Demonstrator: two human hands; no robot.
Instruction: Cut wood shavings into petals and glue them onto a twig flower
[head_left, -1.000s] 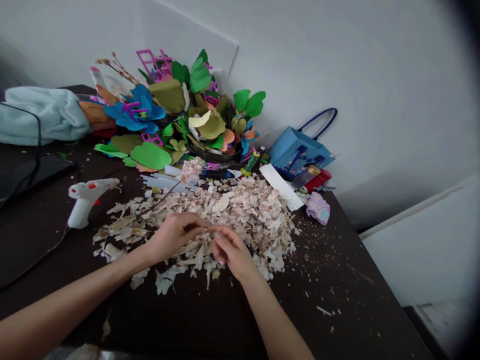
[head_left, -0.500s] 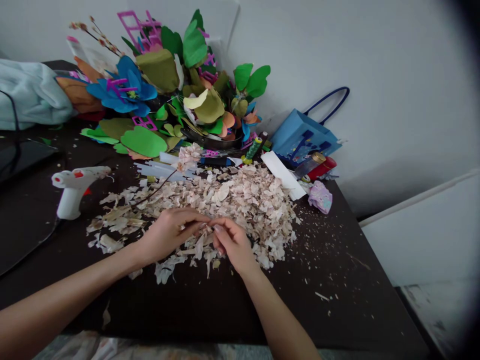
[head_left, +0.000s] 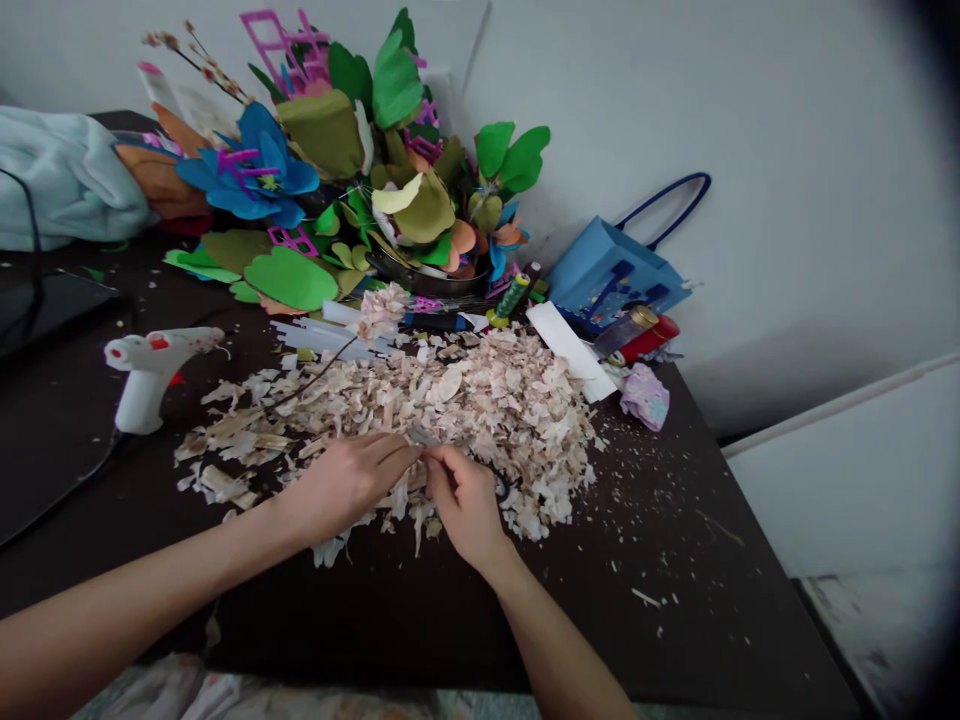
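Observation:
My left hand (head_left: 349,485) and my right hand (head_left: 466,505) meet fingertip to fingertip over the front of a pile of pale dried petal-like flakes (head_left: 510,400). Both are closed in a pinch, and what lies between the fingers is too small and covered to make out. Just beyond the fingertips shows a grey blade-like piece (head_left: 422,437). A black loop (head_left: 502,486), like a scissors handle, peeks out beside my right hand. A thin brown stem (head_left: 319,372) with a pale pink blossom (head_left: 382,305) rests across the pile's back left.
A white glue gun (head_left: 150,375) with a cord stands at the left. Behind the pile are clear sticks (head_left: 330,338), a green thread spool (head_left: 510,298) and a white strip (head_left: 571,350). Colourful paper flowers (head_left: 292,280) and a blue bag (head_left: 611,270) stand at the back.
Both hands have lowered slightly and their fingers have drawn closer together. The grey blade-like piece now shows beyond the fingertips, and more of the black loop is visible. The view has shifted a little.

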